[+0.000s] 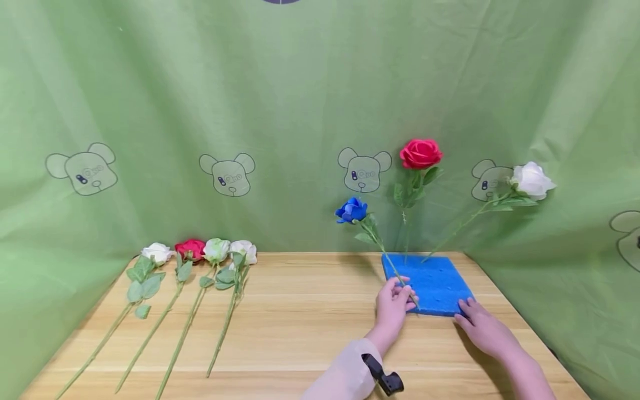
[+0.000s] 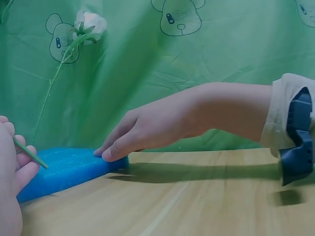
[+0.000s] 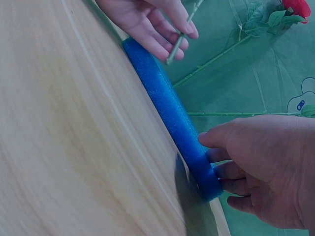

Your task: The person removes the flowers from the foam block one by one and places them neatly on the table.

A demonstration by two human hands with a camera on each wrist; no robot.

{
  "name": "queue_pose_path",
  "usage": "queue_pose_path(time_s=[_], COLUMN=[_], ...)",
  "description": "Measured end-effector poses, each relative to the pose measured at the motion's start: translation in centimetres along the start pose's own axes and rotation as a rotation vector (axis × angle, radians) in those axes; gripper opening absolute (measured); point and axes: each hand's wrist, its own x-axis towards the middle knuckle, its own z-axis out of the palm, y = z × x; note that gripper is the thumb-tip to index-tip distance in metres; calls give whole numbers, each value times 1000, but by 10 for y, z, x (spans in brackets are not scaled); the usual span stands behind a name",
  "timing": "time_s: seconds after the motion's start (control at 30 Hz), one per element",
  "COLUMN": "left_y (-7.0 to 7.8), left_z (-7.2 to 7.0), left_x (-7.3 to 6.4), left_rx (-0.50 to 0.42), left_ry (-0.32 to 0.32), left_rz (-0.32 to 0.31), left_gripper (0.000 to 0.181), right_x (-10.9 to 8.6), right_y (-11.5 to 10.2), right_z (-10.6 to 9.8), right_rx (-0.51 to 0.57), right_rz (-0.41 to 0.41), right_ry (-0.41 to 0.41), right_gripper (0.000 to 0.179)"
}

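My left hand (image 1: 392,305) pinches the lower stem of a blue artificial rose (image 1: 351,211), its bloom leaning up and left. The bare stem end (image 2: 37,158) sticks out past the fingers, close over the blue foam slab (image 1: 435,286). My right hand (image 1: 484,329) rests its fingertips on the slab's front right corner, fingers relaxed, as the right wrist view also shows. A red rose (image 1: 421,154) stands upright at the slab's back edge. Beside it a white rose (image 1: 532,180) tilts far to the right.
On the left of the wooden table (image 1: 295,328) several roses lie in a row, blooms toward the back: a white one (image 1: 157,253), a red one (image 1: 190,250), a pale green one (image 1: 216,251) and another white one (image 1: 243,251). A green curtain (image 1: 300,100) surrounds the table.
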Motion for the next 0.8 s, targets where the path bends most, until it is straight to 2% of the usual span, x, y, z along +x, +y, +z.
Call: queue_pose_path(time_s=[0.2,0.6,0.8], left_y=[4,16,18], left_z=[-14,-39,-50], left_x=[-8,-24,-31], left_rx=[10,90,97], left_ry=[2,-47,-59], left_rz=[-35,-11,-61], left_gripper=[16,18,18], right_x=[0,1,1], right_y=[1,1,1], right_z=[1,1,0], right_rx=[1,1,4], right_rz=[0,1,-4], right_ry=[-3,-12,-4], right_gripper=[55,57,56])
